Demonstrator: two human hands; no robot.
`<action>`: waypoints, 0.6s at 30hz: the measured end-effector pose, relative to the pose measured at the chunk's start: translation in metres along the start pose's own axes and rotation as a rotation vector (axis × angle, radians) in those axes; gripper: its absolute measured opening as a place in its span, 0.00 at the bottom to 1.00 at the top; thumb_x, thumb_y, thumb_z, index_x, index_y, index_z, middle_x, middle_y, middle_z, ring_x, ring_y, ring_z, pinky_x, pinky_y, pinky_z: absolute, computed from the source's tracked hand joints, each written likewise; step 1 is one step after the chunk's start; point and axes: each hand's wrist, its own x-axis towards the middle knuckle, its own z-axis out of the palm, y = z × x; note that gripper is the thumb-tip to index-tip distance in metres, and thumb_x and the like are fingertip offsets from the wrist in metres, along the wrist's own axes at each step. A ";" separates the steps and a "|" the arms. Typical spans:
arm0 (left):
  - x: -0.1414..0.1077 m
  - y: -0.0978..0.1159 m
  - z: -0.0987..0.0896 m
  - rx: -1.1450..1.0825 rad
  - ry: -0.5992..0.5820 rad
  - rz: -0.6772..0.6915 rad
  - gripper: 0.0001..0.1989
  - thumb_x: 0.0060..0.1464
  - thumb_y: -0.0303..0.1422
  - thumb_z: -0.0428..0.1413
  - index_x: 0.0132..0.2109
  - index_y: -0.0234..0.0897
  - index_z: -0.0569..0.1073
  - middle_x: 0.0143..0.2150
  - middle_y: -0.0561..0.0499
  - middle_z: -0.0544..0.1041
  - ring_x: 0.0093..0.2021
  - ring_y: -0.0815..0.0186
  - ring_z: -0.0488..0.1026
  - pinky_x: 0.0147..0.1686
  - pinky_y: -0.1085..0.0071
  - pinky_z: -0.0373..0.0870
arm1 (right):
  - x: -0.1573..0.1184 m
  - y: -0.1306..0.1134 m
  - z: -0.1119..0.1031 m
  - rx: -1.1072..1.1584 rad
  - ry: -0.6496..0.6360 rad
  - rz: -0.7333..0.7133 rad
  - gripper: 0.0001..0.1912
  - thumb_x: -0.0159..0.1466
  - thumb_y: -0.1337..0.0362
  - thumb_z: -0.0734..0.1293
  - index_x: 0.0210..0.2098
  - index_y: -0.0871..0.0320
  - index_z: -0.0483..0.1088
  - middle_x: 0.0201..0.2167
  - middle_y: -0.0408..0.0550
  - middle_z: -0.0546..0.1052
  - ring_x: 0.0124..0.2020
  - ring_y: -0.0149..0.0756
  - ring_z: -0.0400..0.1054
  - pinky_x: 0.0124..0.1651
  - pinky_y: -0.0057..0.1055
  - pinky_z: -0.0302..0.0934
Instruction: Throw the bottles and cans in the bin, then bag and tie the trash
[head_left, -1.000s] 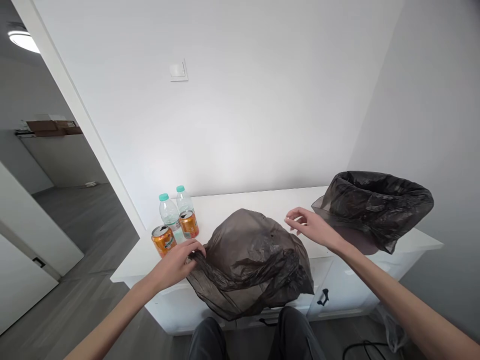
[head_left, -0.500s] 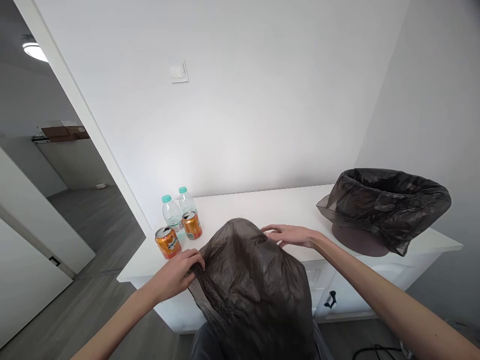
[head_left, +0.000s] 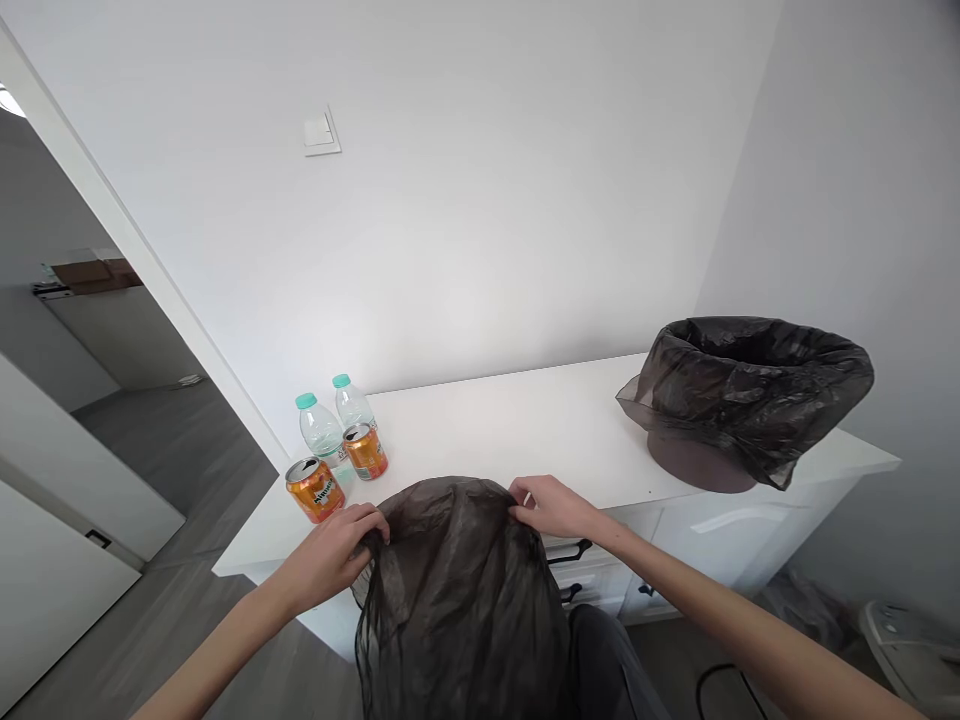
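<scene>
A thin black plastic bag [head_left: 465,610] hangs in front of me over my lap, its upper edge held up between both hands. My left hand [head_left: 330,555] pinches the bag's left upper corner, close to an orange can. My right hand [head_left: 551,508] grips the upper edge on the other side between thumb and fingers. On the counter to the left stand the nearer orange can [head_left: 315,490] and a second orange can [head_left: 365,452]. Behind them are two clear bottles with teal caps, the left bottle [head_left: 321,428] and the right bottle [head_left: 354,402].
A bin [head_left: 701,465] lined with a black bag [head_left: 757,400] stands on the right part of the white counter [head_left: 495,420]. Drawers with black handles [head_left: 570,552] are below. A wall lies behind, a doorway at left, and a cable [head_left: 727,675] on the floor.
My right hand has closed on the bag's upper edge, where it was loosely open before. The bag's top has sunk and spread between the hands. The view has shifted slightly right.
</scene>
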 end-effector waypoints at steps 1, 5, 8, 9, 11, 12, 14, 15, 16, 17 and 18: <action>0.001 0.001 -0.002 0.010 0.004 -0.005 0.18 0.54 0.23 0.47 0.47 0.42 0.74 0.50 0.47 0.77 0.48 0.56 0.74 0.44 0.65 0.69 | 0.001 0.003 -0.001 0.019 0.039 0.018 0.06 0.66 0.61 0.65 0.40 0.55 0.73 0.41 0.48 0.80 0.40 0.40 0.73 0.41 0.33 0.62; 0.004 0.005 -0.009 0.048 0.065 -0.010 0.18 0.52 0.23 0.47 0.46 0.42 0.75 0.48 0.47 0.77 0.48 0.55 0.74 0.45 0.63 0.69 | 0.003 0.011 -0.019 0.129 0.187 0.056 0.11 0.70 0.60 0.59 0.45 0.53 0.72 0.40 0.47 0.80 0.37 0.38 0.73 0.38 0.32 0.61; 0.008 0.006 -0.015 0.086 0.114 0.006 0.19 0.52 0.22 0.47 0.47 0.42 0.74 0.49 0.47 0.78 0.50 0.54 0.74 0.47 0.62 0.69 | 0.005 0.013 -0.037 0.119 0.289 0.075 0.13 0.71 0.61 0.57 0.46 0.52 0.71 0.39 0.46 0.80 0.37 0.39 0.73 0.39 0.32 0.60; 0.009 0.006 -0.017 0.102 0.121 0.013 0.19 0.53 0.22 0.47 0.47 0.42 0.74 0.49 0.47 0.78 0.51 0.54 0.74 0.48 0.61 0.69 | 0.006 0.013 -0.043 0.101 0.317 0.083 0.13 0.71 0.61 0.57 0.47 0.52 0.71 0.39 0.46 0.80 0.37 0.39 0.72 0.39 0.32 0.60; 0.011 0.006 -0.022 0.132 0.124 0.030 0.18 0.54 0.22 0.47 0.46 0.41 0.74 0.50 0.46 0.78 0.52 0.53 0.73 0.51 0.58 0.69 | 0.007 0.012 -0.055 0.062 0.359 0.080 0.13 0.71 0.61 0.56 0.48 0.51 0.71 0.39 0.47 0.80 0.37 0.40 0.72 0.40 0.33 0.59; 0.011 0.007 -0.025 0.139 0.124 0.043 0.17 0.55 0.22 0.47 0.46 0.41 0.74 0.51 0.45 0.78 0.54 0.52 0.73 0.53 0.56 0.69 | 0.008 0.011 -0.061 0.046 0.371 0.064 0.14 0.71 0.61 0.56 0.48 0.51 0.70 0.39 0.47 0.79 0.38 0.40 0.72 0.41 0.33 0.59; 0.011 0.011 -0.031 0.107 0.117 0.074 0.17 0.56 0.26 0.52 0.52 0.41 0.74 0.58 0.43 0.75 0.60 0.49 0.70 0.58 0.53 0.67 | 0.007 0.008 -0.071 0.031 0.388 0.004 0.14 0.72 0.60 0.55 0.49 0.51 0.70 0.38 0.47 0.79 0.39 0.41 0.71 0.42 0.35 0.60; 0.011 0.015 -0.035 0.060 0.097 0.088 0.23 0.55 0.30 0.56 0.59 0.43 0.71 0.64 0.42 0.71 0.64 0.48 0.67 0.60 0.53 0.67 | 0.006 0.006 -0.076 0.028 0.392 -0.033 0.15 0.72 0.59 0.55 0.49 0.52 0.69 0.37 0.47 0.78 0.39 0.42 0.71 0.43 0.35 0.60; 0.013 0.020 -0.038 -0.004 0.073 0.096 0.32 0.55 0.35 0.60 0.66 0.45 0.65 0.69 0.41 0.66 0.67 0.47 0.64 0.60 0.53 0.68 | 0.004 0.002 -0.079 0.028 0.392 -0.075 0.15 0.72 0.58 0.54 0.50 0.52 0.69 0.37 0.47 0.78 0.39 0.42 0.71 0.44 0.35 0.61; 0.015 0.027 -0.041 -0.077 0.054 0.097 0.42 0.54 0.40 0.63 0.72 0.47 0.56 0.73 0.40 0.59 0.70 0.46 0.61 0.61 0.54 0.68 | 0.002 -0.002 -0.082 0.030 0.384 -0.116 0.15 0.73 0.57 0.54 0.50 0.52 0.69 0.38 0.47 0.78 0.40 0.42 0.71 0.44 0.36 0.61; 0.020 0.034 -0.042 -0.149 0.055 0.092 0.49 0.54 0.44 0.64 0.75 0.50 0.47 0.76 0.40 0.53 0.71 0.47 0.59 0.61 0.55 0.69 | -0.001 -0.007 -0.085 0.035 0.369 -0.155 0.16 0.73 0.56 0.54 0.51 0.51 0.68 0.39 0.47 0.78 0.40 0.42 0.70 0.45 0.36 0.61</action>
